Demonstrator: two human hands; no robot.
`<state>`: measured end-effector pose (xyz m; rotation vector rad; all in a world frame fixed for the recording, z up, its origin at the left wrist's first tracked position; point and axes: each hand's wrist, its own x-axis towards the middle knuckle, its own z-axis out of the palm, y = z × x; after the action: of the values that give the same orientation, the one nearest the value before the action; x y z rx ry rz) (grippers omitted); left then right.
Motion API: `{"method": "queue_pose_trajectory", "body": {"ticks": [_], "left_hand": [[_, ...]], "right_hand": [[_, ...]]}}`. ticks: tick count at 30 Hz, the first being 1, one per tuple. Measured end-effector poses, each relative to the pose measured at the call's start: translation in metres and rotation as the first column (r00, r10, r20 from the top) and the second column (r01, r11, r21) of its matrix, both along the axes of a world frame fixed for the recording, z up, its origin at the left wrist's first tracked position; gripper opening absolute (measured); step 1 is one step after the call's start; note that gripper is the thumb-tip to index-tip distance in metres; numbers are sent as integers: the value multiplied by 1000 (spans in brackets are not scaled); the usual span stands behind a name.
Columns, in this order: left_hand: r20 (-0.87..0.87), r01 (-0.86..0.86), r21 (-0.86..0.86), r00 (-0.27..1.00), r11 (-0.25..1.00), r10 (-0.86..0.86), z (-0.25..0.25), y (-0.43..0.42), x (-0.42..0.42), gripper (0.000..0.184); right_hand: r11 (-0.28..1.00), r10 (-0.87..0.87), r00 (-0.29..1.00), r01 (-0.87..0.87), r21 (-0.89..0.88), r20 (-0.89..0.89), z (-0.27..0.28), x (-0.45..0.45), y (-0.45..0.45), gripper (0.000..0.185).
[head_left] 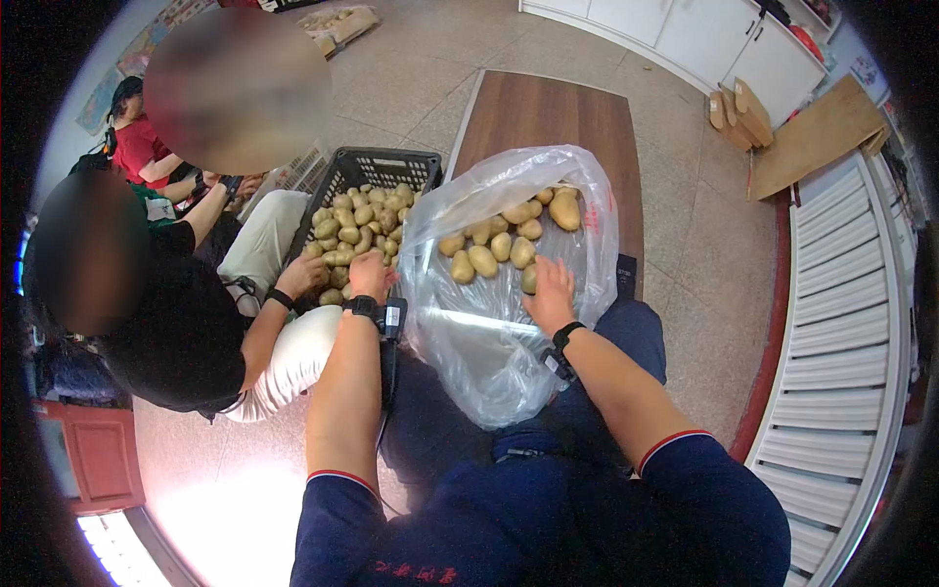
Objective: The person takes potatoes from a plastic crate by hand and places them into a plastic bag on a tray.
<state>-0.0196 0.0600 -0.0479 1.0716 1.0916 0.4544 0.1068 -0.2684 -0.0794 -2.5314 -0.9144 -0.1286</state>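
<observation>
A clear plastic bag (489, 338) lies wide open on the wooden tabletop before me, with several yellowish potatoes (482, 260) spread inside it. My right hand (554, 294) is inside the bag, its fingers closed around a potato (529, 281). Left of the bag stands a black plastic crate (391, 164) full of smaller potatoes (362, 210). At its near right corner, beside the bag's edge, is my left hand (370, 278) with bent fingers; what they hold, if anything, I cannot make out. A co-worker's hand (303, 274) touches potatoes in the same crate.
A co-worker in a black shirt (176, 323) sits close on my left. Another person in red (142, 152) is farther back. The brown tabletop (548, 108) extends ahead. A white radiator (831, 342) runs along the right, with cardboard (817, 137) beyond it and white cabinets (685, 44) behind.
</observation>
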Motion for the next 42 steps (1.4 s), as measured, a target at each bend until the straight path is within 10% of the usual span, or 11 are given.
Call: {"method": "queue_pose_trajectory", "body": {"ticks": [14, 18, 26, 28, 33, 42], "left_hand": [[-20, 150, 106, 989, 983, -149, -24, 9, 5, 30], [-16, 53, 145, 999, 988, -51, 37, -32, -1, 28], [-38, 196, 233, 981, 952, -193, 57, -52, -4, 25], [-55, 245, 234, 969, 941, -239, 63, -61, 0, 25], [-55, 531, 134, 847, 837, -528, 63, -68, 8, 36], [303, 763, -162, 642, 626, -704, 74, -78, 8, 40]], "right_hand": [[929, -363, 891, 370, -25, -271, 6, -35, -21, 63], [947, -317, 931, 299, -119, -182, 8, -38, -20, 44], [906, -185, 853, 341, 252, -488, -3, -28, -2, 44], [868, -75, 519, 455, 201, -851, 1, -18, 2, 43], [841, 195, 173, 477, 255, -965, 73, -35, 46, 39], [870, 430, 331, 97, 483, -840, 97, -36, 98, 32]]}}
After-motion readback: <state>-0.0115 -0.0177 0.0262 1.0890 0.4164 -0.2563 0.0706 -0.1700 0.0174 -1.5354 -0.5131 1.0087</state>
